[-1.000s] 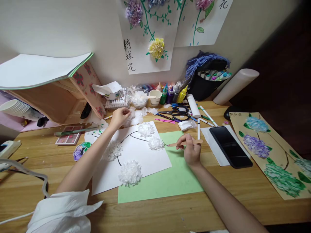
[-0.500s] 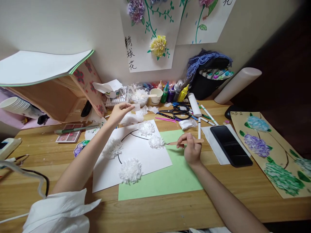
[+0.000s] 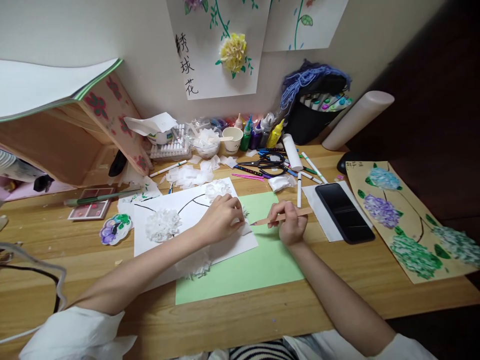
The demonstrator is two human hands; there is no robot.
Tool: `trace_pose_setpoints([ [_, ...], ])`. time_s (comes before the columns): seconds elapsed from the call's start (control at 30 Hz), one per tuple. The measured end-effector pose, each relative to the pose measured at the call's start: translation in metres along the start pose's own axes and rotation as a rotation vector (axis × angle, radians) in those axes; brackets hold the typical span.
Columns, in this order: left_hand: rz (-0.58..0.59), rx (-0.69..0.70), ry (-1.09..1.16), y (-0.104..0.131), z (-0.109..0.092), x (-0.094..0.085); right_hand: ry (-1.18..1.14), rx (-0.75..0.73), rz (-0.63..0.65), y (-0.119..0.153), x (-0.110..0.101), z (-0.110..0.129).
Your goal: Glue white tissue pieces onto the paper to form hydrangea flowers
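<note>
Here, left hand [image 3: 219,220] fingers pinching fluffy white tissue tuft [image 3: 243,226], right hand [image 3: 289,226] fingers gripping flat wooden stick [image 3: 281,217].

Matt wooden table [image 3: 262,320], smooth green paper [image 3: 258,265], fluffy tissue flower [image 3: 162,224] on white paper sheet [image 3: 157,240], glossy black phone [image 3: 344,212]

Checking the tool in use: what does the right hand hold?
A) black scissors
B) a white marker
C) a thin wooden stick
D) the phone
C: the right hand grips a thin wooden stick pointing left toward the left hand; the scissors lie apart.
</note>
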State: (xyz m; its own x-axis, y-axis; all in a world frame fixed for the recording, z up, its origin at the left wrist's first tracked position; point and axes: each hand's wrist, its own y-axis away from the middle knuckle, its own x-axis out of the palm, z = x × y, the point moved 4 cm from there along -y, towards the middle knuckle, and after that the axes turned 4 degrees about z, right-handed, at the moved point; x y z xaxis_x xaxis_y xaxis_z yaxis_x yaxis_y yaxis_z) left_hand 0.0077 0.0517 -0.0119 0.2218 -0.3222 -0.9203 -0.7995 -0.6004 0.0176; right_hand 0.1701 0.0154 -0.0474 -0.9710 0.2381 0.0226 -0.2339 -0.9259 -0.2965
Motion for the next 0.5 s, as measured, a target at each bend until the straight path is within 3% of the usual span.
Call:
trace_pose_setpoints([
  [0.27, -0.021, 0.025, -0.223, -0.005, 0.004, 0.006, 0.365, -0.181, 0.327, 0.001, 0.013, 0.009],
  [0.5, -0.045, -0.045, -0.212, -0.002, 0.005, 0.002, 0.439, -0.247, 0.381, 0.0, 0.019, 0.009],
])
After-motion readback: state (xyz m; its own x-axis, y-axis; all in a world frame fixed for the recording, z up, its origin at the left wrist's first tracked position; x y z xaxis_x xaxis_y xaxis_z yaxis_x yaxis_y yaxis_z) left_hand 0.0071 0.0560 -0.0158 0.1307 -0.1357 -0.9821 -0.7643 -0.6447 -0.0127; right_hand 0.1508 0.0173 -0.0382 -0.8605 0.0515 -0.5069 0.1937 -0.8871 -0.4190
